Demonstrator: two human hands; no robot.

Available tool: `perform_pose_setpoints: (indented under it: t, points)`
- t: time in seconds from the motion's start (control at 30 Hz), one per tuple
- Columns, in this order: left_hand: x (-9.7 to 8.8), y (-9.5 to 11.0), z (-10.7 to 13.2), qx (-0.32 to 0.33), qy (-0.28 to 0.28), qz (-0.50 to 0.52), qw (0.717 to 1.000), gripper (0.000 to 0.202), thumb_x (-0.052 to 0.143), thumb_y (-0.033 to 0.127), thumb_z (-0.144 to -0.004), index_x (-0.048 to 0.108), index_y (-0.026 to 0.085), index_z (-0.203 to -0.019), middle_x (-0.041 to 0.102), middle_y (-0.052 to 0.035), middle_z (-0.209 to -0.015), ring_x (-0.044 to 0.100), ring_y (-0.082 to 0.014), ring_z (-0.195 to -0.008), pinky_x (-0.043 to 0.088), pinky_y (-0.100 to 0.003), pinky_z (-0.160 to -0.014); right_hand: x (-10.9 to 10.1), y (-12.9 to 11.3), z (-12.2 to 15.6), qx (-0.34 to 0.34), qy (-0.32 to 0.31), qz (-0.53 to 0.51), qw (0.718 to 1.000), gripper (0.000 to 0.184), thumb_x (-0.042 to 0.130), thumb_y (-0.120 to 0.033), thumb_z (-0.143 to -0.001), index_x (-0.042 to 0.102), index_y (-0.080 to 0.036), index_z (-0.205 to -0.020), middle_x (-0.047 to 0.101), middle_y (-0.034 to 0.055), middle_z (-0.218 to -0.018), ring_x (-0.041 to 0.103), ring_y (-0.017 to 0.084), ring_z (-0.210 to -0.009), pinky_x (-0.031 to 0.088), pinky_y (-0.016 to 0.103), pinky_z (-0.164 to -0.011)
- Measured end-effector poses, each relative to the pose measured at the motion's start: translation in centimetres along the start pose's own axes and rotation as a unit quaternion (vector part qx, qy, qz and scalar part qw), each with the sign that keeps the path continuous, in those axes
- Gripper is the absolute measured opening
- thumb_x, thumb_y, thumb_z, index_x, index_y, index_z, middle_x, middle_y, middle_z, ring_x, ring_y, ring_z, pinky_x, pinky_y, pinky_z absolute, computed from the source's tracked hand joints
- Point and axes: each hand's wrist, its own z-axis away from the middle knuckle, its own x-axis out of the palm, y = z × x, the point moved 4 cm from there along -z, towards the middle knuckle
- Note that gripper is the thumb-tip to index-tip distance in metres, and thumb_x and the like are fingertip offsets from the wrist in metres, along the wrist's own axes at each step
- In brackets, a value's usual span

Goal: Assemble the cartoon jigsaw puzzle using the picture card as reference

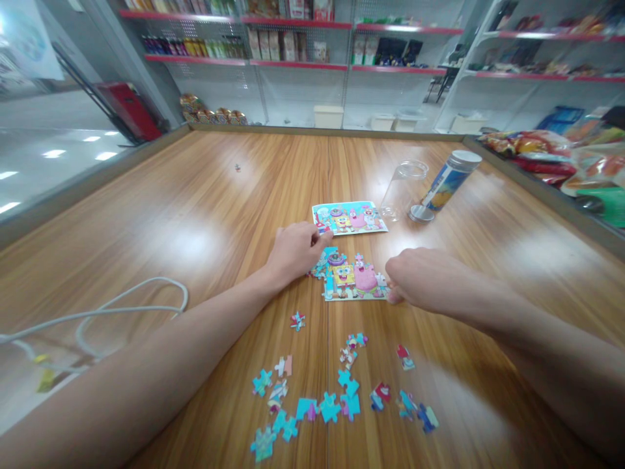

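Now both forearms outstretched, left hand [293, 251] and right hand [415, 277] fingers curled down against the half-built puzzle [354, 280] edges.

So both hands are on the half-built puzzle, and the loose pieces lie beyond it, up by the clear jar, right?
Not quite. The head view shows the loose pieces nearer the person than the half-built puzzle, not by the clear jar. The left hand and right hand are on the puzzle.

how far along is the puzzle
Done: much of the puzzle is joined, most of the picture showing, below the reference card. In hand: the left hand presses its upper left corner, the right hand its right edge. Left: about fifteen loose pieces lie nearer the camera.
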Motion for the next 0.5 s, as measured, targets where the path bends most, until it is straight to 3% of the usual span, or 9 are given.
perform_pose_setpoints:
  t: [0.5]
  points:
    - [0.12,-0.49,-0.04,-0.014,0.024,-0.026,0.999,0.036,0.047,0.030,-0.094,0.063,0.017,-0.065,0.070,-0.0071,-0.075,0.057,-0.0177,-0.064,0.030,-0.031,-0.060,-0.01,-0.07,0.05,-0.003,0.009,-0.002,1.000,0.012,0.073,-0.025,-0.080,0.070,-0.015,-0.073,0.075,0.0116,-0.074,0.073,0.031,-0.072,0.040,0.031,-0.055]
